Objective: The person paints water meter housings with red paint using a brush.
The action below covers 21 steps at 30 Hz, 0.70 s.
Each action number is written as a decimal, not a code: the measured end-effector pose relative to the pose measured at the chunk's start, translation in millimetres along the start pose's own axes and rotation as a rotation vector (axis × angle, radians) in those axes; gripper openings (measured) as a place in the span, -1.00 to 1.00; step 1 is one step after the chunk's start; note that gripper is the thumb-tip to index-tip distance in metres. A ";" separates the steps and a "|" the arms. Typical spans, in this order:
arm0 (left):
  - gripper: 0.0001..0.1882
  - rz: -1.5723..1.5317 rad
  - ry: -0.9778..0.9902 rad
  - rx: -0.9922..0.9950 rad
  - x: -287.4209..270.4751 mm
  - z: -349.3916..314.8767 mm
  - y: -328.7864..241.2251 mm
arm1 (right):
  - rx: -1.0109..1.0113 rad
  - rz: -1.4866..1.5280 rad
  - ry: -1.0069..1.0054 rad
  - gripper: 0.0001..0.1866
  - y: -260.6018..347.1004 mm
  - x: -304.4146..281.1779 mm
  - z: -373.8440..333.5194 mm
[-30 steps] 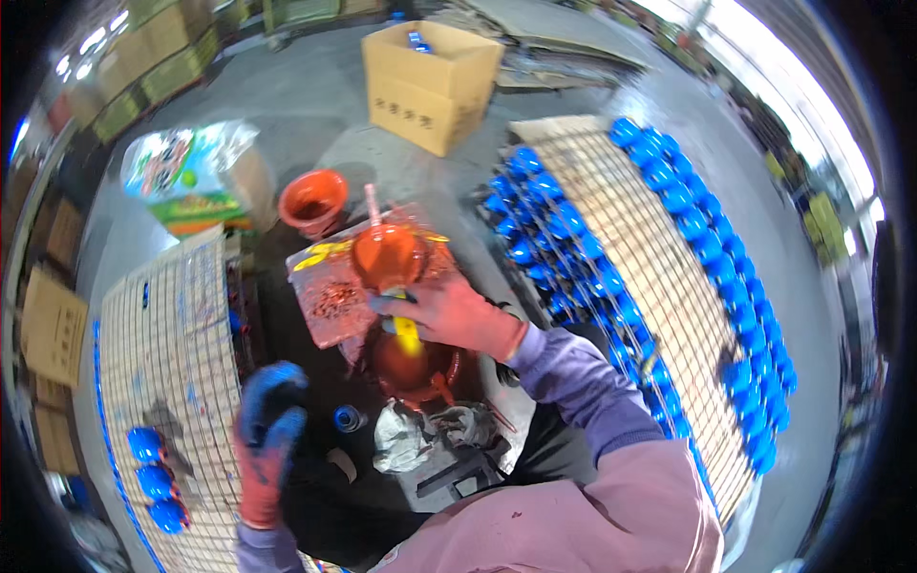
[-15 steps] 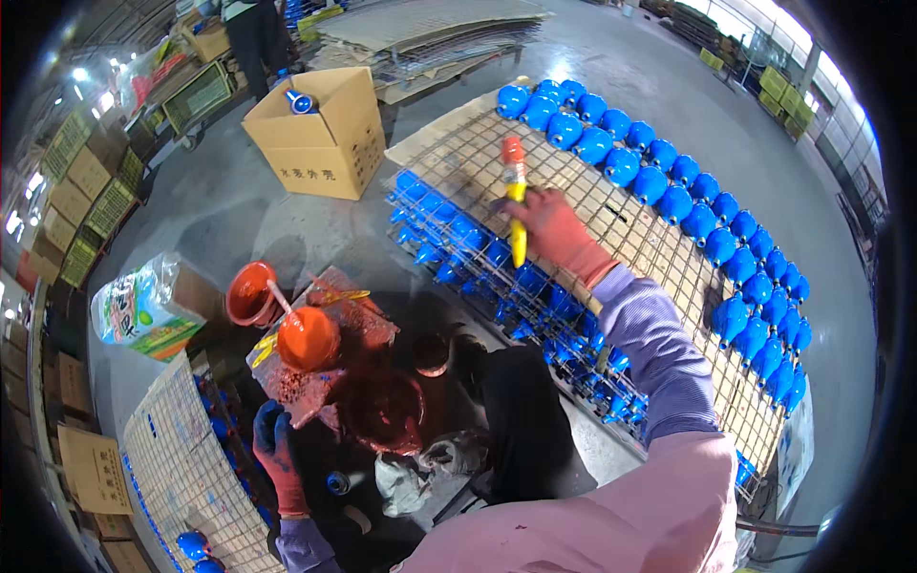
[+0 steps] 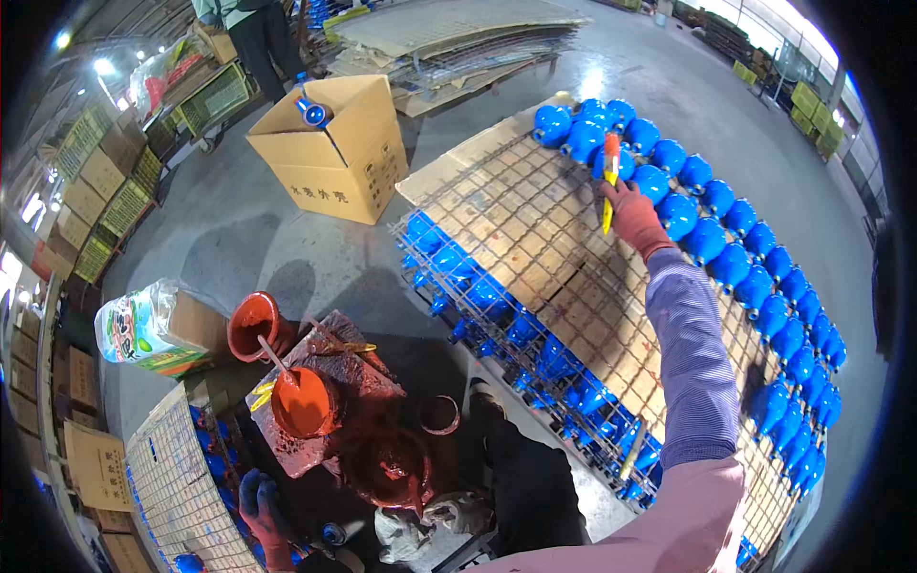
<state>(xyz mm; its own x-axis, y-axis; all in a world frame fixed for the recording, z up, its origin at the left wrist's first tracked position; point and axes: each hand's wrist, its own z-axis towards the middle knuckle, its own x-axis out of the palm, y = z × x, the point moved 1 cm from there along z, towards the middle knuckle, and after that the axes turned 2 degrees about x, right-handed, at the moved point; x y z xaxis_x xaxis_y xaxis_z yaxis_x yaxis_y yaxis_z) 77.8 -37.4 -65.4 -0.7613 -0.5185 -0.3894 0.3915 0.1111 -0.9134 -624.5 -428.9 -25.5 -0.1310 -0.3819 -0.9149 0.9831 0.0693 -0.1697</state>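
Note:
My gloved right hand [image 3: 638, 216] is closed around the yellow handle of a paintbrush [image 3: 608, 196]. Its red-coated bristles point away from me and overlap the blue bulb-shaped pieces at the rack's far edge. Those glossy pieces [image 3: 677, 216] stand in rows along the right side of a wire-mesh rack [image 3: 535, 215] laid over board. My left hand [image 3: 260, 514], in a red glove with blue-stained fingers, hangs low beside the lower-left mesh rack [image 3: 181, 458]. Its fingers look loosely bent and slightly apart, with nothing visible in them.
An orange-red paint pot [image 3: 304, 406] with a stick, a red bucket [image 3: 256, 325] and a dark red basin [image 3: 387, 468] stand between the racks. Beyond are a cardboard box [image 3: 330, 158] and a plastic-wrapped carton [image 3: 158, 329]. Another person [image 3: 263, 43] stands at the back.
My right hand has carried the brush away and to the right, from over the bare mesh to the blue pieces. My left hand sits lower in view.

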 end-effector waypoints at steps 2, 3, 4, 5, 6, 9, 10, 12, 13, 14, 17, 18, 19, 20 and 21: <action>-0.70 0.080 0.030 0.018 -3.5 1.2 7.9 | 0.031 -0.029 -0.005 -0.44 -3.0 14.4 8.3; -0.70 0.128 0.027 0.013 -3.0 0.9 9.9 | 0.030 0.033 -0.011 -0.42 -5.5 19.4 12.1; -0.70 0.089 0.036 -0.022 -1.4 1.9 10.4 | 0.012 0.067 -0.021 -0.41 -8.0 23.2 15.7; -0.70 0.056 0.021 -0.067 2.8 1.3 10.0 | 0.007 0.094 -0.011 -0.41 -11.3 25.5 20.4; -0.70 0.009 0.019 -0.105 7.3 1.5 8.1 | 0.023 0.104 0.019 -0.40 -14.3 27.2 22.8; -0.71 0.066 0.074 0.036 22.6 4.2 -3.8 | 0.030 0.153 -0.002 -0.40 -19.0 26.7 21.9; -0.71 0.051 0.071 0.018 26.2 4.5 -7.6 | 0.068 0.143 0.004 -0.40 -19.4 25.5 18.3; -0.72 -0.014 0.065 0.042 30.0 3.6 -14.8 | 0.073 0.078 -0.078 -0.46 -17.7 20.2 2.8; -0.72 -0.033 0.056 0.001 30.2 1.9 -17.2 | 0.021 0.101 -0.197 -0.49 -14.7 16.9 -2.5; -0.72 -0.059 0.058 -0.030 30.1 0.0 -19.0 | 0.062 0.092 -0.167 -0.52 -12.4 14.4 -8.2; -0.73 -0.109 0.046 -0.051 26.6 -6.3 -23.2 | 0.053 0.131 -0.191 -0.57 -2.3 -0.1 -23.4; -0.74 -0.128 0.044 -0.064 25.9 -8.6 -23.8 | -0.012 0.169 -0.229 -0.59 3.1 -6.9 -32.3; -0.74 -0.141 0.033 -0.066 25.3 -10.1 -24.4 | -0.059 0.202 -0.257 -0.61 10.1 -14.2 -46.1; -0.74 -0.141 0.028 -0.017 24.8 -11.8 -25.6 | -0.097 0.237 -0.271 -0.63 18.0 -22.5 -60.4; -0.74 -0.153 0.025 0.020 24.7 -12.7 -26.5 | -0.169 0.216 -0.305 -0.66 27.9 -32.2 -79.6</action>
<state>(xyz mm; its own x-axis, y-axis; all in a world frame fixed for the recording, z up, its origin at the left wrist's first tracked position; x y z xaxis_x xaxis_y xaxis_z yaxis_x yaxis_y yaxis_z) 42.0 -42.4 -52.3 -0.8255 -0.5067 -0.2488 0.2801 0.0150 -0.9599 -603.1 -341.4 -30.0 0.1448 -0.5958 -0.7900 0.9457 0.3181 -0.0666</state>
